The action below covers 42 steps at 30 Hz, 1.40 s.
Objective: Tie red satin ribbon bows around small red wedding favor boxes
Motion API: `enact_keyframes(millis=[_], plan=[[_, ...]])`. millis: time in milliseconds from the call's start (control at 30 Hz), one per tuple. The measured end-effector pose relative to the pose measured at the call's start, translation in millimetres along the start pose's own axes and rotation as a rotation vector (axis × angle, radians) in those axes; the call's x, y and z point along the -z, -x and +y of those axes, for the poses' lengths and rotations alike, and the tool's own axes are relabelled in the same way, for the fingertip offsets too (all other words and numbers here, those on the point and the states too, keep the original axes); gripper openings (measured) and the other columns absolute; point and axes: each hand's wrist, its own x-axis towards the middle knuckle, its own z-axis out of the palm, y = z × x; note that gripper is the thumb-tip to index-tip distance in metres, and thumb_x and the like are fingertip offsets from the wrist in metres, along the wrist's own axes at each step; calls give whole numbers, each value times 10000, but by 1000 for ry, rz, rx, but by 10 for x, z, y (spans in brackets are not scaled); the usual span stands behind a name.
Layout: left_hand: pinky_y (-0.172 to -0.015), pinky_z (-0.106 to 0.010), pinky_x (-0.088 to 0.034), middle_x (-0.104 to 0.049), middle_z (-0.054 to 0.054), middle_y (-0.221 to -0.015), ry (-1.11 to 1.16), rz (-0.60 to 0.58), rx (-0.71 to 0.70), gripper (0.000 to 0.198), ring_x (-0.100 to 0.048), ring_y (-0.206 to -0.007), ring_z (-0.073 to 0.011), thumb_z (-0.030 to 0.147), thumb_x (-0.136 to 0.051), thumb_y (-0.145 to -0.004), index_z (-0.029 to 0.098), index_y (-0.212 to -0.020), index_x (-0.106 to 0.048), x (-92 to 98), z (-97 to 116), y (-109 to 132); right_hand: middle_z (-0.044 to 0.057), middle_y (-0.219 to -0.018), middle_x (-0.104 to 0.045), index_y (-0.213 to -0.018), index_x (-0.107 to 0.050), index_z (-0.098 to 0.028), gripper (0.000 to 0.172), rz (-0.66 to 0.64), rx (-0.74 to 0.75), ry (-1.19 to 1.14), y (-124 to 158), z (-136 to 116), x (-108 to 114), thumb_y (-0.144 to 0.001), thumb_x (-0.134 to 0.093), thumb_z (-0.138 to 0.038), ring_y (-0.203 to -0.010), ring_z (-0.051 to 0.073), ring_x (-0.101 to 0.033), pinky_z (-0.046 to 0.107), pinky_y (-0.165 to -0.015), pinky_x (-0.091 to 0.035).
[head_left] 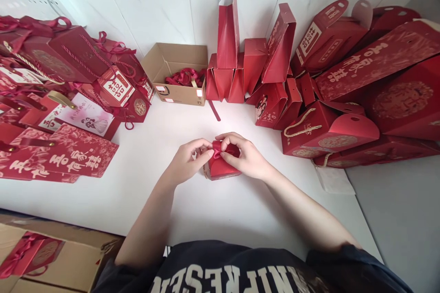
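Observation:
A small red gift box (223, 171) stands on the white table in front of me, with a bit of twisted cord at its left side. At its top, a shiny red ribbon (217, 150) is pinched between both hands. My left hand (191, 158) grips the ribbon from the left with thumb and fingertips together. From the right, my right hand (245, 154) closes its thumb and index finger on the same ribbon. Part of the box's right side is hidden behind the right hand, and the knot's exact form is hard to make out.
An open cardboard box (182, 96) with red ribbons (185, 76) stands at the back. Unfilled-looking red boxes (228, 36) are stacked beside it. More red gift boxes (343, 128) crowd the right, and red bags (75, 151) the left. A larger carton (68, 261) sits lower left.

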Motion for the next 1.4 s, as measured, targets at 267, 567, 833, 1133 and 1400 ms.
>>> enact_keyframes(millis=[267, 567, 833, 1133, 1400], plan=[[-652, -262, -427, -517, 5, -746, -62, 9, -121, 130, -494, -688, -125, 220, -537, -866, 195, -779, -631, -75, -24, -4, 36, -1418, -513, -1387, -371, -297, 607, -49, 89, 18, -24, 24, 92, -849, -344, -18, -1345, 163, -443, 423, -1098, -371], [-719, -275, -447, -547, -1, -829, -112, -16, -173, 88, -518, -745, -134, 247, -621, -834, 200, -909, -615, -90, -5, -1, 40, -1125, -691, -1017, -674, -251, 185, -55, 304, 382, -14, -80, 310, -955, -507, -200, -1043, 206, -628, 438, -1037, -388], [-722, -291, -435, -533, -1, -830, -157, 7, -103, 114, -487, -766, -149, 200, -582, -819, 206, -930, -557, -88, 37, 6, 23, -810, -667, -891, -628, -222, 67, -273, 196, 556, 272, -479, 560, -891, -585, -172, -713, 178, -579, 314, -692, -419], [-725, -304, -449, -540, -14, -850, -212, 24, -134, 157, -508, -771, -158, 112, -517, -793, 208, -886, -599, -108, 23, 14, 20, -693, -619, -746, -595, -190, 132, -530, 195, 615, 374, -509, 118, -858, -587, -121, -643, 167, -551, 300, -616, -367], [-862, -331, -474, -582, -49, -1053, -227, -54, -250, 402, -552, -976, -190, 26, -485, -762, 227, -1093, -592, 60, 20, 39, 6, -778, -673, -952, -670, -219, 146, -483, 57, 304, 299, -475, 435, -946, -539, -282, -637, 131, -587, 255, -598, -422]])
